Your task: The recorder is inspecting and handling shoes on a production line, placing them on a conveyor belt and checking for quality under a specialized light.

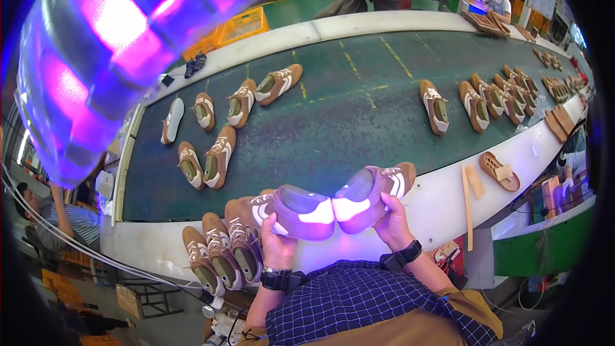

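Note:
My left hand (278, 247) is closed round a brown sneaker (301, 223), its toe pointing left. Closed on a second brown sneaker (360, 216), toe to the right, is my right hand (393, 223). Their white heel patches face each other at the middle, almost touching, and purple light tints both shoes. I hold the pair above the white near ledge of the conveyor. Beside my left hand, several brown sneakers (216, 247) with white stripes stand in a row on that ledge.
More brown sneakers (241, 104) sit on the green conveyor belt (320, 134), left and far right. A brown sandal-like shoe part (498, 172) and tan strips (468, 208) lie on the right ledge. A large glowing purple lamp housing (96, 57) hangs upper left. Another person (498, 1) works far right.

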Available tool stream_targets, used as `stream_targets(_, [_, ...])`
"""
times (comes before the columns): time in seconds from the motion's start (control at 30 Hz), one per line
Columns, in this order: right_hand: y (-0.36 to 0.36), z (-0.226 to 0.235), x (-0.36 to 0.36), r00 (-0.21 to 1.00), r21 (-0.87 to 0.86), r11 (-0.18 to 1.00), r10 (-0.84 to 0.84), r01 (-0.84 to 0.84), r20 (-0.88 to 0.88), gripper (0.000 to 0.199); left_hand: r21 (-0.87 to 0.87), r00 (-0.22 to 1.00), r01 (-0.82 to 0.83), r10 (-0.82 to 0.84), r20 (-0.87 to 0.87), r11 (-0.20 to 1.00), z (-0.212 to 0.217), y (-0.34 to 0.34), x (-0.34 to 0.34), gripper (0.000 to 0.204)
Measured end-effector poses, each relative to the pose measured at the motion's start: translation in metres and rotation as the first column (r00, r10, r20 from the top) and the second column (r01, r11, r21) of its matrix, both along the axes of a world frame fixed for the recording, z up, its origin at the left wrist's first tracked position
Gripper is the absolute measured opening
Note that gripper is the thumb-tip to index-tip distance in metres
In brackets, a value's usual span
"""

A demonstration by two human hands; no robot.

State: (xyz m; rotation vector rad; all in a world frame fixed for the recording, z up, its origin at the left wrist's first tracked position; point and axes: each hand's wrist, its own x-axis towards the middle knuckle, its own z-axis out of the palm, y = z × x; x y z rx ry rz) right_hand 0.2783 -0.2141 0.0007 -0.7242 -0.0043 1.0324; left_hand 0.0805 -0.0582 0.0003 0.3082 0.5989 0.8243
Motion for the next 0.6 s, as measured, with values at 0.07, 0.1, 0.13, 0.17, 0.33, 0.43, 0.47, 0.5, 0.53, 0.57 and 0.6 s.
stream_targets(0.07, [-0.008, -0.010, 0.005, 0.999, 0.012, 1.000, -0.011, 0.012, -0.033, 0.050, 0.029, 0.998, 0.049, -0.050, 0.032, 0.998, -0.003, -0.004, 0.003, 0.051])
stream_targets(0.1, [-0.013, -0.016, 0.009, 0.999, 0.045, 0.999, -0.018, 0.020, -0.051, 0.050, 0.095, 0.986, 0.114, -0.125, 0.109, 0.989, -0.005, -0.005, 0.004, 0.050])
stream_targets(0.13, [-0.024, -0.021, 0.013, 0.999, 0.070, 0.997, 0.021, -0.018, -0.047, 0.051, 0.073, 0.986, 0.126, -0.132, 0.098, 0.989, -0.008, -0.006, 0.005, 0.051])
stream_targets(0.17, [-0.031, -0.028, 0.019, 0.996, -0.064, 0.997, 0.032, -0.037, -0.078, 0.056, 0.034, 0.992, 0.112, -0.113, 0.047, 0.993, -0.011, -0.007, 0.004, 0.051])
stream_targets(0.33, [-0.083, -0.061, 0.039, 0.983, -0.027, 0.990, 0.133, -0.138, -0.124, 0.060, -0.056, 0.969, 0.236, -0.231, 0.086, 0.970, -0.031, -0.003, -0.005, 0.050])
stream_targets(0.43, [-0.102, -0.068, 0.038, 0.997, -0.224, 0.974, 0.030, -0.045, -0.071, 0.058, -0.099, 0.958, 0.272, -0.260, 0.119, 0.957, -0.040, -0.005, -0.007, 0.051])
stream_targets(0.47, [-0.107, -0.066, 0.036, 0.998, -0.219, 0.974, 0.040, -0.048, -0.041, 0.057, -0.041, 0.950, 0.291, -0.284, 0.126, 0.956, -0.042, -0.006, -0.006, 0.052])
stream_targets(0.5, [-0.108, -0.062, 0.034, 0.999, -0.263, 0.964, 0.035, -0.040, -0.024, 0.057, 0.004, 0.938, 0.319, -0.316, 0.145, 0.948, -0.042, -0.006, -0.006, 0.054])
stream_targets(0.53, [-0.110, -0.056, 0.034, 0.995, -0.168, 0.980, 0.103, -0.102, -0.003, 0.066, 0.054, 0.941, 0.313, -0.317, 0.118, 0.948, -0.041, -0.006, -0.005, 0.062])
stream_targets(0.57, [-0.108, -0.048, 0.034, 0.994, -0.170, 0.980, 0.105, -0.105, -0.007, 0.066, 0.041, 0.947, 0.301, -0.304, 0.103, 0.953, -0.040, -0.005, -0.005, 0.062])
stream_targets(0.6, [-0.105, -0.040, 0.034, 0.983, -0.124, 0.982, 0.154, -0.142, 0.097, 0.071, 0.072, 0.933, 0.335, -0.342, 0.113, 0.939, -0.037, -0.004, -0.005, 0.068])
